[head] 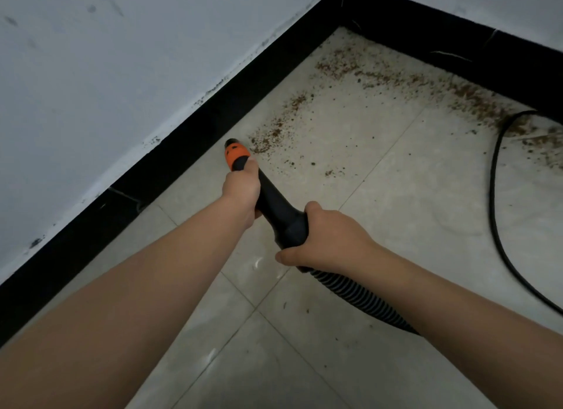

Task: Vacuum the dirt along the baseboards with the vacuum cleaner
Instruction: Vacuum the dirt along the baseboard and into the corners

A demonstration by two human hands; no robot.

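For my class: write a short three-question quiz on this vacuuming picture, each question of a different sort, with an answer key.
1. True or false: the left hand grips the vacuum nozzle nearer its orange tip than the right hand does.
2. Multiple choice: where does most of the dirt lie? A) behind the person's arms, B) along the far black baseboard and into the corner, C) on the white wall.
3. Fill in: the black ______ loops across the floor tiles at the right.

Key:
1. True; the right hand holds the black body where the ribbed hose joins.
2. B.
3. Cable.
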